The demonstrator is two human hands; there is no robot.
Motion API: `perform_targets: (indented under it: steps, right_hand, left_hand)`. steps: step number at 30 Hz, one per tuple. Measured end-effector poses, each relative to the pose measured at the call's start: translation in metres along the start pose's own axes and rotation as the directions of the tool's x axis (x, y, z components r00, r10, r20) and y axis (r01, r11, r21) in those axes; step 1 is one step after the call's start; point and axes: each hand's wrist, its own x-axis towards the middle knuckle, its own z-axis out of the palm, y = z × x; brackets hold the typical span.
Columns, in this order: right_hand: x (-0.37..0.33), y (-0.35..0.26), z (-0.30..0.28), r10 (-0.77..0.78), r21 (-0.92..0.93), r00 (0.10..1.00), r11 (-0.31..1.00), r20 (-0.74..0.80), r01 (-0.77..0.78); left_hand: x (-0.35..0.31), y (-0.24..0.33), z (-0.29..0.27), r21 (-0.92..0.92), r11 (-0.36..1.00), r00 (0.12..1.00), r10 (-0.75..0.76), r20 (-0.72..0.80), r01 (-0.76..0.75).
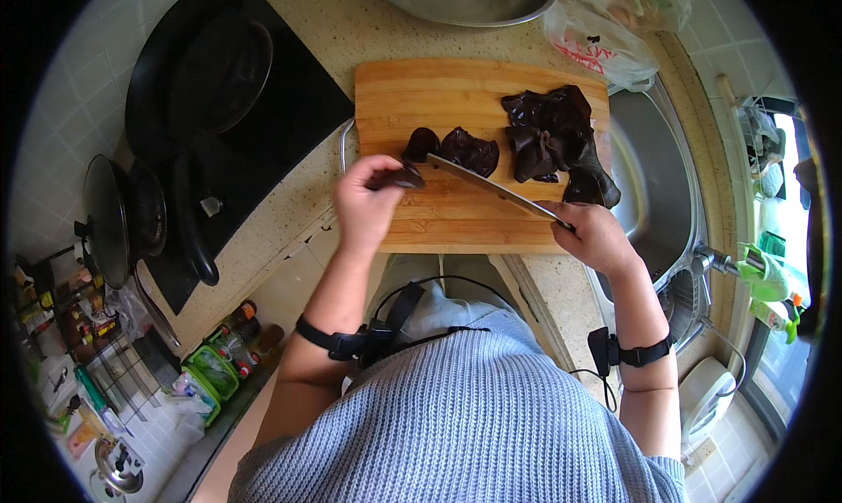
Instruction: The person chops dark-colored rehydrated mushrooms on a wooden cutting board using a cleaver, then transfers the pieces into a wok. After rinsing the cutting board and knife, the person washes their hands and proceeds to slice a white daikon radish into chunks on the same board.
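Observation:
My right hand [596, 237] is closed round the handle of a kitchen knife [491, 187], whose blade slants up and left across the wooden cutting board [430, 91]. Dark brown, glossy pieces that look like wood ear mushroom lie on the board. A small piece [423, 143] and a larger one [471, 151] sit by the blade's tip. My left hand [367, 203] pinches another wood ear piece [399, 178] over the board's left edge, just left of the knife tip. Toward the right of the board rests a bigger wood ear pile [554, 135].
A metal basin [465, 3] stands beyond the board, with plastic bags [605, 47] beside it. The steel sink [653, 170] borders the board's right. On the left, a black cooktop [303, 91] bears a dark wok [149, 82]. A green basket [210, 371] is at lower left.

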Motion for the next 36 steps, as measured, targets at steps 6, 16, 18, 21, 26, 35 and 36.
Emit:
perform_targets:
  steps: [6,16,18,21,26,35,36]
  right_hand:
    - [-0.015,0.011,0.007,0.059,0.167,0.998,0.984,-0.015,-0.056]
    - [-0.055,0.014,0.027,0.287,0.574,0.957,0.789,-0.031,-0.218]
    - [-0.058,0.012,0.031,0.332,0.675,0.943,0.696,0.001,-0.246]
    - [-0.063,0.009,0.035,0.351,0.638,0.936,0.719,0.008,-0.275]
    - [-0.069,0.003,0.039,0.401,0.746,0.915,0.596,0.044,-0.297]
    - [-0.058,-0.015,0.038,0.27,0.59,0.945,0.8,-0.186,-0.112]
    - [-0.054,-0.02,0.039,0.254,0.537,0.946,0.837,-0.204,-0.109]
  left_hand:
    - [0.104,0.085,-0.107,0.634,0.746,0.79,0.507,-0.344,-0.203]
    - [0.085,0.039,0.0,0.683,0.578,0.895,0.278,0.349,-0.447]
    - [0.08,0.02,0.016,0.629,0.346,0.717,0.27,0.643,-0.696]
    - [0.08,0.007,0.028,0.658,0.443,0.766,0.112,0.633,-0.609]
    - [0.071,0.017,0.029,0.544,0.523,0.755,0.465,0.463,-0.656]
    - [0.046,0.001,0.031,-0.125,0.919,0.911,-0.34,0.234,0.374]
    - [0.045,-0.002,0.034,-0.123,0.925,0.918,-0.327,0.224,0.36]
